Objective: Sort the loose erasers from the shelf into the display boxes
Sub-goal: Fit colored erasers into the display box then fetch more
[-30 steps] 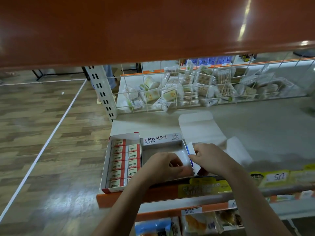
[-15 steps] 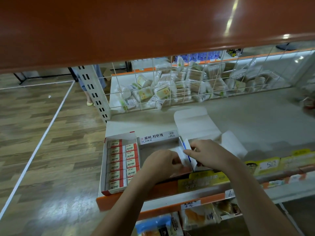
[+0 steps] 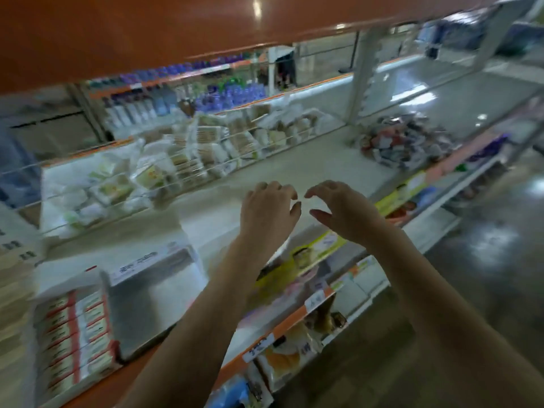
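Both hands hung empty above the shelf (image 3: 323,160), left hand (image 3: 269,212) and right hand (image 3: 341,212) loosely curled, slightly apart, the eraser pile (image 3: 406,142) well off.

Orange shelf board (image 3: 117,30) overhead; wire divider (image 3: 164,172) along pale shelf (image 3: 309,169); glossy dark floor (image 3: 485,260) at right, light reflections.

You have two display boxes (image 3: 97,325) at the lower left: one filled (image 3: 75,334) with two columns of erasers, too blurred to count, and one empty (image 3: 153,301). One pile of loose erasers (image 3: 407,142) lies far right. Two hands, left (image 3: 269,213) and right (image 3: 343,212), hold nothing.
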{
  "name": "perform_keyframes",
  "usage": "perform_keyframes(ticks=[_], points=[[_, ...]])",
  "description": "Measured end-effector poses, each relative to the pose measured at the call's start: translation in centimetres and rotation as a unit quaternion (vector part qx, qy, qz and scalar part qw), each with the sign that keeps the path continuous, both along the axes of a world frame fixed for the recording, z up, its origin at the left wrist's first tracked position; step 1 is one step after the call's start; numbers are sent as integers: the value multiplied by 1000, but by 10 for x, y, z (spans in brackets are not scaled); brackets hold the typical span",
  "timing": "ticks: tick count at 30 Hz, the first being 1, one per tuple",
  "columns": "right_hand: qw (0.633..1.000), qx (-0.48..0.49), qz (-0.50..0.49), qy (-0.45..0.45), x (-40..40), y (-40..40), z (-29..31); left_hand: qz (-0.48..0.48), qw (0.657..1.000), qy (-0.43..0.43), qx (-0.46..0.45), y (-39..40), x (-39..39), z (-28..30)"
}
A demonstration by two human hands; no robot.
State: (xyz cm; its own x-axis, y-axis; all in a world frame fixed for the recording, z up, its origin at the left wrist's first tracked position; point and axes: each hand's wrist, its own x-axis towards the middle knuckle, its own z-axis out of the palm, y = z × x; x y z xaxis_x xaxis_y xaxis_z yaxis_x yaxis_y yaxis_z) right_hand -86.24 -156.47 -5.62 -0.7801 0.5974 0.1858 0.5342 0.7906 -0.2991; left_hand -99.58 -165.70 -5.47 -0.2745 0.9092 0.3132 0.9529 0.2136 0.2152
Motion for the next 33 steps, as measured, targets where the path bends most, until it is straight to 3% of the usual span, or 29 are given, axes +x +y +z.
perform_keyframes(ticks=[13,17,25,33], points=[[988,-25,-152,1,190,170,-23,-58,996,0,-71,222,159,-26],[981,-16,-190,29,217,224,-27,-69,993,-48,-83,288,182,-26],[976,-36,-213,-1,252,367,-28,-96,992,-75,-45,427,204,-28],[976,-89,-195,-49,260,476,-34,-33,995,-69,-59,519,207,-46]])
